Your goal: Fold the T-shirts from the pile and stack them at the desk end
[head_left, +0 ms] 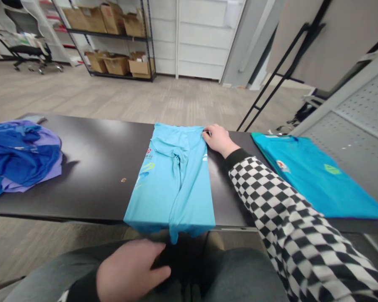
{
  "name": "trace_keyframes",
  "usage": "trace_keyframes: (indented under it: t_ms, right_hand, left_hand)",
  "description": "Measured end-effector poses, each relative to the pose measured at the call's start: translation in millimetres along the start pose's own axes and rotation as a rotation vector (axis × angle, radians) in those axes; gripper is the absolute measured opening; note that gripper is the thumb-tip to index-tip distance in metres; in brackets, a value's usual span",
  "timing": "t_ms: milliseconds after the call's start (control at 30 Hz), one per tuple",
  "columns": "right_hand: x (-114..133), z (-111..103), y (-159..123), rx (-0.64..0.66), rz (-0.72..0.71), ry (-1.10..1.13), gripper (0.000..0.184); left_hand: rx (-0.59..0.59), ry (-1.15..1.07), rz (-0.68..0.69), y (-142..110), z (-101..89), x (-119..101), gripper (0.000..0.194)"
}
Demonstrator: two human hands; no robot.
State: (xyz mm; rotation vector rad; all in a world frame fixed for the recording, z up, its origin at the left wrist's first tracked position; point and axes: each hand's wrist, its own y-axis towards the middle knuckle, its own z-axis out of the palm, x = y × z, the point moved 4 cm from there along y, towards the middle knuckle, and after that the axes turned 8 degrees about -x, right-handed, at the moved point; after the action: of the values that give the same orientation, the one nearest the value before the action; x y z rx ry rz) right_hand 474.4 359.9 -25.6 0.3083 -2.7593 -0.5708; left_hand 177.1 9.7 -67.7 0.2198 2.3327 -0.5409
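A light blue sports garment [164, 188] lies lengthwise on the dark table, its near end hanging over the front edge. Printed marks run down its left side, and creases run down its middle. At its far right corner is my right hand [219, 139], fingers closed on the fabric. My left hand [134, 268] is held low in front of the table over my lap, thumb and fingers apart, with nothing in it. It is slightly blurred and apart from the garment.
Folded teal garments [315, 172] lie at the table's right, beside a perforated grey panel [365, 109]. A heap of blue and purple clothes [25, 155] sits at the left. Beyond the table [97, 167] stands a shelf with cardboard boxes [116, 65].
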Motion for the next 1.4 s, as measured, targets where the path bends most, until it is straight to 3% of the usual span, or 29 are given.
trace_keyframes:
  t_ms: [67,133,200,300,333,433,533,667,767,900,1033,1233,1333,1400]
  right_hand:
    - [3,0,2,-0.008,-0.016,0.023,0.037]
    - [7,-1,3,-0.013,-0.051,0.044,0.038]
    - [9,-1,2,-0.011,-0.081,0.052,0.038]
    - [10,-1,1,-0.001,-0.089,0.057,0.042]
    - [9,-1,1,-0.014,-0.080,0.062,0.046]
    - [5,-1,3,-0.091,-0.058,0.096,0.061]
    - [1,5,10,-0.082,-0.070,0.102,0.055]
    - [-6,19,23,-0.016,-0.081,0.059,0.031]
    - [-12,24,33,-0.009,-0.066,0.045,0.021]
    - [-16,25,39,-0.001,-0.005,0.020,0.018]
    - [-14,23,40,0.008,0.022,-0.010,0.020]
    - [-13,20,37,-0.002,0.075,-0.055,0.024]
    - [-12,15,33,-0.020,0.081,-0.072,0.028]
    - [-6,9,28,-0.071,0.036,-0.062,0.032]
  left_hand:
    - [0.066,-0.050,0.082,-7,-35.7,-17,0.035]
    - [-0.087,-0.142,0.195,7,-78.4,-38,0.029]
    - [-0.300,-0.131,0.321,47,-117.7,-54,0.030]
    - [-0.595,0.061,0.374,136,-160.2,-60,0.040]
    - [-0.660,0.125,0.356,166,-169.5,-58,0.040]
    - [-0.671,0.377,0.234,242,-182.0,-45,0.044]
    - [-0.654,0.558,0.131,275,-184.8,-33,0.041]
    - [-0.632,0.557,0.203,280,-184.6,-28,0.022]
    - [-0.660,0.469,0.189,278,-189.0,-27,0.020]
    - [-0.717,0.407,0.103,279,-195.5,-20,0.023]
    - [-0.710,0.449,0.109,287,-195.8,-17,0.025]
    - [-0.763,0.484,0.106,289,-203.0,-28,0.032]
    - [-0.839,0.476,0.216,270,-203.1,-41,0.039]
    - [-0.775,0.435,0.403,255,-193.6,-51,0.040]
